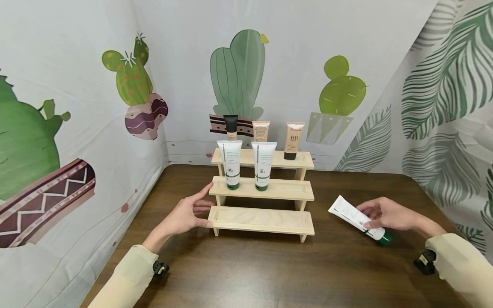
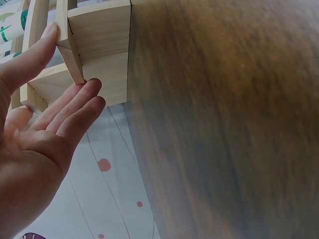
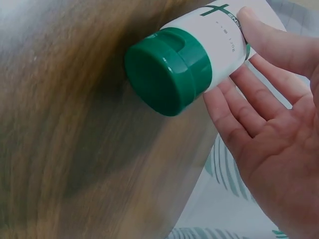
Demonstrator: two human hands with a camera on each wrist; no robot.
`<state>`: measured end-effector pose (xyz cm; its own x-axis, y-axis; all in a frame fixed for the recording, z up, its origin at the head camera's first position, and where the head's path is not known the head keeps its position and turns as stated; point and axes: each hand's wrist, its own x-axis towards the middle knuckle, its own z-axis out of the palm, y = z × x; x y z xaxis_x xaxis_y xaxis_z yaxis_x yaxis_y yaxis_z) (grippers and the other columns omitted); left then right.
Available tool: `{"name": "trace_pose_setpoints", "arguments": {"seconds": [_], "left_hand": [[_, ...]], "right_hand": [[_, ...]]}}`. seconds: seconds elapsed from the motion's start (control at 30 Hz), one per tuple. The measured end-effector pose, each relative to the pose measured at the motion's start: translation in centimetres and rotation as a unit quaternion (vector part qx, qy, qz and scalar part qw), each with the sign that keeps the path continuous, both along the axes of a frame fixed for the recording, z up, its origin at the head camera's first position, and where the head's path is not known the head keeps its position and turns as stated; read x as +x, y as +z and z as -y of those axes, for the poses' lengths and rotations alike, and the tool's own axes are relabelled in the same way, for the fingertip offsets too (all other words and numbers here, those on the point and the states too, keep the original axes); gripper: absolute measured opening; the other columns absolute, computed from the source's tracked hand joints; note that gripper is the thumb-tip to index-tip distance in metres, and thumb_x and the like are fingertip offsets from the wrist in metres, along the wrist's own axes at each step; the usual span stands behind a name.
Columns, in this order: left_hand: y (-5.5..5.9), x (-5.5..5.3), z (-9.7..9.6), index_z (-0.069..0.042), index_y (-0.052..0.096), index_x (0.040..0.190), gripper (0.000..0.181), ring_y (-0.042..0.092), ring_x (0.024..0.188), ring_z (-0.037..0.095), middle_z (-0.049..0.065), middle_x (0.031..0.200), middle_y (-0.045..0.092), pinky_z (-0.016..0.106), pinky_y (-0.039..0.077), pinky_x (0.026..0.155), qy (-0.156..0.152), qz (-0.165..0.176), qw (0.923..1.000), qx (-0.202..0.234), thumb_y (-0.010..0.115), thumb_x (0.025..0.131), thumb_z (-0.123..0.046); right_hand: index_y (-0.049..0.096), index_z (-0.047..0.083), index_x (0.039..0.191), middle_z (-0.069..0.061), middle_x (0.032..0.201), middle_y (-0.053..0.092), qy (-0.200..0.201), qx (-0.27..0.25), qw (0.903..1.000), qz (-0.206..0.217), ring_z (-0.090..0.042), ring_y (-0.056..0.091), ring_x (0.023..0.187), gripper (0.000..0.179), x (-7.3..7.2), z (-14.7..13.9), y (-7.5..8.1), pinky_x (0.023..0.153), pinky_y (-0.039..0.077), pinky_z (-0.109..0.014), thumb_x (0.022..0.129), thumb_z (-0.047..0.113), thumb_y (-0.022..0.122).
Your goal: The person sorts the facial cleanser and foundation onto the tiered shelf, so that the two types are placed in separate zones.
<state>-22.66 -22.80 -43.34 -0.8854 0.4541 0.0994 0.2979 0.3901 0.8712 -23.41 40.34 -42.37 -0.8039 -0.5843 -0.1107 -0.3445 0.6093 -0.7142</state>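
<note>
My right hand point(image 1: 393, 214) pinches a white squeeze tube with a green cap point(image 1: 352, 216) between thumb and fingers, close over the table right of the rack. The tube is tilted, cap toward the lower right; the green cap point(image 3: 164, 69) faces the right wrist camera. At the three-step wooden rack point(image 1: 262, 219), my left hand point(image 1: 182, 218) rests its fairly straight fingers and thumb against the left end. Two matching white tubes, the left one point(image 1: 231, 164) and the right one point(image 1: 263, 164), stand caps down on the middle step.
Along the top step stand a black-topped tube point(image 1: 231, 124), a beige tube point(image 1: 260, 128) and a beige BB tube with a black cap point(image 1: 294, 139). The rack is on a brown wooden table point(image 1: 246, 273). Behind it hangs a cactus-print cloth point(image 1: 185, 55).
</note>
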Motion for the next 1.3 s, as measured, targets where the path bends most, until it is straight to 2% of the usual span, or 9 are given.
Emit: {"name": "trace_pose_setpoints", "arguments": {"seconds": [0.27, 0.5, 0.6, 0.77, 0.97, 1.17, 1.3], "left_hand": [[0.1, 0.0, 0.0, -0.021, 0.026, 0.17, 0.117, 0.066, 0.12, 0.043, 0.03, 0.132, 0.065, 0.057, 0.053, 0.105, 0.004, 0.002, 1.0, -0.003, 0.092, 0.077, 0.005], [0.2, 0.1, 0.0, -0.021, 0.026, 0.17, 0.117, 0.066, 0.121, 0.043, 0.03, 0.132, 0.065, 0.057, 0.053, 0.105, 0.005, 0.001, 1.0, -0.007, 0.092, 0.077, 0.005], [0.2, 0.2, 0.0, -0.021, 0.026, 0.17, 0.117, 0.066, 0.121, 0.042, 0.031, 0.132, 0.065, 0.057, 0.053, 0.105, 0.005, 0.002, 1.0, -0.007, 0.092, 0.077, 0.005], [0.2, 0.1, 0.0, -0.021, 0.026, 0.17, 0.117, 0.067, 0.12, 0.042, 0.03, 0.131, 0.065, 0.056, 0.053, 0.105, 0.005, 0.001, 1.0, -0.006, 0.092, 0.077, 0.005], [0.2, 0.0, 0.0, -0.02, 0.026, 0.169, 0.117, 0.067, 0.12, 0.042, 0.03, 0.131, 0.066, 0.056, 0.053, 0.104, 0.003, 0.0, 1.0, -0.004, 0.092, 0.076, 0.005], [0.1, 0.0, 0.0, -0.019, 0.026, 0.169, 0.117, 0.067, 0.12, 0.042, 0.03, 0.131, 0.065, 0.056, 0.053, 0.105, -0.001, -0.001, 1.0, -0.002, 0.092, 0.076, 0.005], [0.1, 0.0, -0.1, -0.02, 0.026, 0.169, 0.117, 0.067, 0.12, 0.043, 0.031, 0.131, 0.065, 0.056, 0.053, 0.104, 0.0, 0.0, 1.0, -0.002, 0.092, 0.076, 0.005]], "right_hand": [[0.065, -0.017, 0.124, -0.009, 0.103, 0.074, -0.01, -0.009, 0.9989, -0.045, -0.011, 0.067, 0.084, 0.045, 0.4, 1.0, 0.7, 0.071, 0.059, -0.027, 0.089, 0.002, 0.084], [0.063, -0.015, 0.129, -0.011, 0.103, 0.073, -0.043, -0.02, 0.998, -0.042, -0.013, 0.069, 0.087, 0.05, 0.8, 1.7, 1.3, 0.071, 0.06, -0.027, 0.089, 0.006, 0.085], [0.063, -0.015, 0.129, -0.01, 0.102, 0.074, -0.049, -0.026, 0.9967, -0.058, -0.013, 0.069, 0.086, 0.051, 1.0, 2.1, 1.5, 0.069, 0.06, -0.027, 0.088, 0.005, 0.085], [0.065, -0.014, 0.127, -0.008, 0.099, 0.075, -0.065, -0.031, 0.9929, -0.095, -0.011, 0.07, 0.084, 0.049, 1.4, 3.0, 1.7, 0.066, 0.059, -0.027, 0.086, 0.003, 0.087], [0.066, -0.013, 0.127, -0.007, 0.101, 0.075, -0.097, -0.029, 0.9892, -0.106, -0.012, 0.069, 0.084, 0.051, 2.0, 3.9, 1.9, 0.067, 0.059, -0.028, 0.084, 0.005, 0.089], [0.067, -0.011, 0.125, -0.007, 0.1, 0.075, -0.105, -0.041, 0.9837, -0.14, -0.011, 0.069, 0.083, 0.05, 2.6, 4.7, 1.8, 0.067, 0.06, -0.027, 0.082, 0.003, 0.09], [0.067, -0.011, 0.127, -0.008, 0.101, 0.075, -0.129, -0.035, 0.9793, -0.153, -0.011, 0.069, 0.084, 0.053, 3.1, 5.2, 2.1, 0.067, 0.06, -0.027, 0.082, 0.005, 0.091]]}}
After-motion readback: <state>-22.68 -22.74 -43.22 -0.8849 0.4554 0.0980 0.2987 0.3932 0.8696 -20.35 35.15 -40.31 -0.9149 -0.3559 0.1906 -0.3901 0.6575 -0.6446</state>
